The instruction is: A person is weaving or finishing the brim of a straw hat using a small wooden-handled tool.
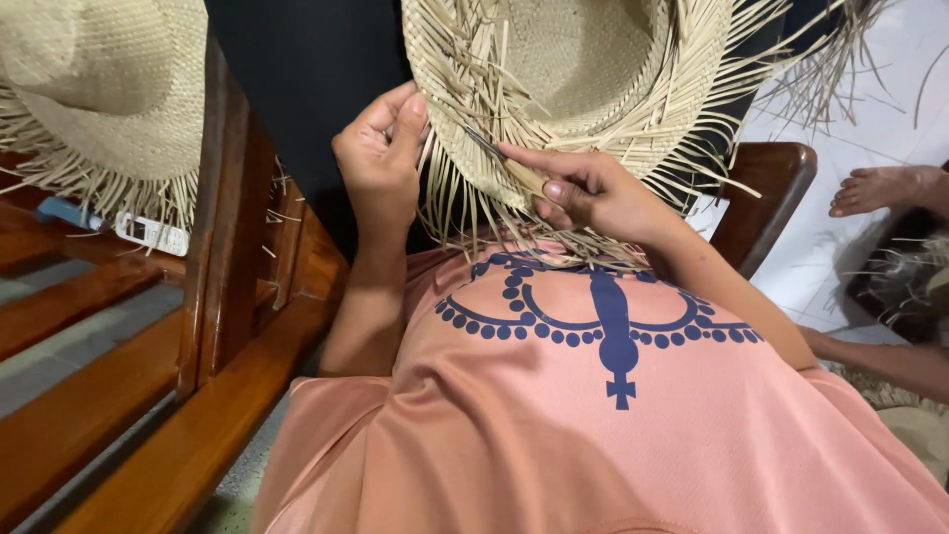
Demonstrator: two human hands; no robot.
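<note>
Head view: straw hat (583, 69) held brim-down, loose strands pointing toward the person; left hand (379, 158) pinches strands, right hand (593, 193) pinches the brim; wooden bench (148, 396), white floor (890, 99).

Wooden bench (148, 396) left; floor (890, 99) right

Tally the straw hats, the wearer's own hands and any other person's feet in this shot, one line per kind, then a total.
Straw hats: 2, the one being worked on and the second hat at the upper left.
Own hands: 2, left hand and right hand, both at the worked hat's frayed brim.
Another person's bare foot: 1.
Total: 5
</note>
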